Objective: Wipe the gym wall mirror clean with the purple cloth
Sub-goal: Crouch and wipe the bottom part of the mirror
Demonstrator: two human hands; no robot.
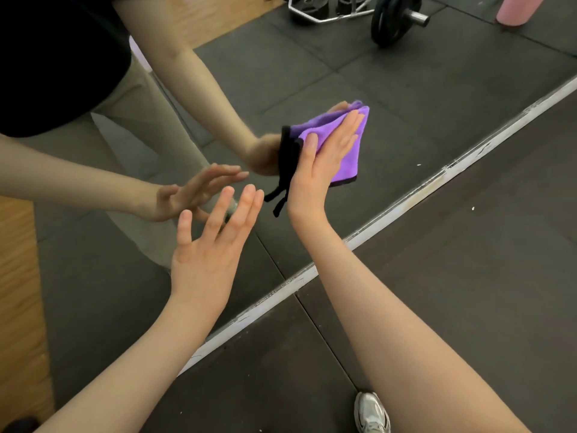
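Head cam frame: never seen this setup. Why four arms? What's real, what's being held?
There is one picture, from a camera worn on the person's head, looking forward and down. No machine: a person works with bare hands. Two of the arms are real, entering from the bottom; the other two are their reflections in the mirror, which fills the upper left. The pale strip running diagonally is the mirror's bottom edge, where it meets the dark floor mats.

The right hand presses a folded purple cloth flat against the glass with straight fingers. The left hand is open near the glass and holds nothing; I cannot tell if it touches. The barbell plates at the top are reflections. A shoe shows at the bottom.
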